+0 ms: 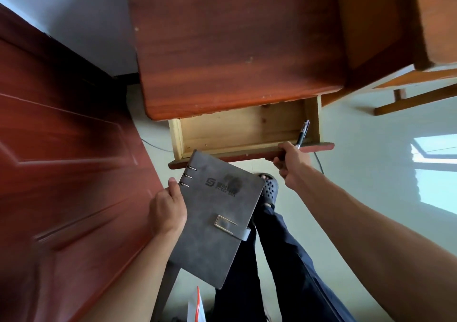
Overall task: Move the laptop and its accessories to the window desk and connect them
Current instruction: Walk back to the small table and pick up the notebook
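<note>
My left hand [168, 208] grips the left edge of a grey ring-bound notebook [217, 220] with a clasp strap, held tilted just in front of an open wooden drawer [244, 133]. The drawer is pulled out from under a reddish-brown desk [235, 42] and looks bare inside. My right hand [290, 164] rests on the drawer's red front edge and holds a dark pen [303, 133] that points up over the drawer's right side. No laptop is in view.
A reddish-brown door [61, 161] fills the left side. A lighter wooden piece of furniture [408, 81] stands at the upper right. A thin cable [319, 162] runs on the pale floor. My legs and a dark perforated shoe [269, 190] are below the drawer.
</note>
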### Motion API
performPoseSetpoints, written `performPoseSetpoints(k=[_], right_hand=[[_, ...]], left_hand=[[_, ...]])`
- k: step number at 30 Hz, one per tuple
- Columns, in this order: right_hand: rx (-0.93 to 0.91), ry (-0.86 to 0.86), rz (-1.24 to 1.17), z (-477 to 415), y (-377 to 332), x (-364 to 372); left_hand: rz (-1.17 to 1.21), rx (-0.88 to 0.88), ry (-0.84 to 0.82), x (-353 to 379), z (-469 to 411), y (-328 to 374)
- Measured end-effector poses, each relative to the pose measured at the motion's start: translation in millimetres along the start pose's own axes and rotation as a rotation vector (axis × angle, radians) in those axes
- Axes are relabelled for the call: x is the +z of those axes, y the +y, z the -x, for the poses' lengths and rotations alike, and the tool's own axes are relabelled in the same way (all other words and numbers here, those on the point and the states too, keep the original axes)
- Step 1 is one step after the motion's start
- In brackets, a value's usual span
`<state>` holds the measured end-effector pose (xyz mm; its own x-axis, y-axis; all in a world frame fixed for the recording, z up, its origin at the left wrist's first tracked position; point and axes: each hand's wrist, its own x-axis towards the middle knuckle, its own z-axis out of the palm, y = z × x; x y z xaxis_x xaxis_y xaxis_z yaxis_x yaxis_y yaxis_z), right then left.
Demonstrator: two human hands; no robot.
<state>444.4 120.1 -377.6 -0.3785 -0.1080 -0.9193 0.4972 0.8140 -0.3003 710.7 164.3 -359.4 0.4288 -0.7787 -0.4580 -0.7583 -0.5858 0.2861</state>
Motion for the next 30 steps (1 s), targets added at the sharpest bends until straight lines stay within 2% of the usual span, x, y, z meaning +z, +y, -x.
performPoseSetpoints(k=[5,8,13,19,23,26,30], right_hand=[[-0.048,-0.032,0.033,14.7,-41.4,1.9],[-0.005,-0.097,0.023,16.9,-58.8,4.0],[0.073,-0.215,-0.121,20.0,-55.9,0.8],[0.057,-0.329,-0.258,29.7,-78.8,21.1],[0.103,-0.345,-0.340,37.7,-77.9,20.8],[0.091,-0.310,-0.264,37.6,-85.6,26.9],[0.099,-0.365,0.044,31.1,-98.2,9.0]], left_hand=[[0.010,0.027,0.014,-13.7,0.6,14.8],[-0.008,0.048,0.020,-18.1,2.0,16.8],[-0.002,0.031,0.024,-17.0,5.0,10.6],[-0.016,-0.004,0.011,-19.2,3.1,6.3],[-0.031,-0.033,0.012,-24.0,-3.9,8.0],[-0.022,-0.039,0.019,-26.1,-10.3,14.2],[-0.036,-0.029,0.019,-30.0,-13.1,18.1]])
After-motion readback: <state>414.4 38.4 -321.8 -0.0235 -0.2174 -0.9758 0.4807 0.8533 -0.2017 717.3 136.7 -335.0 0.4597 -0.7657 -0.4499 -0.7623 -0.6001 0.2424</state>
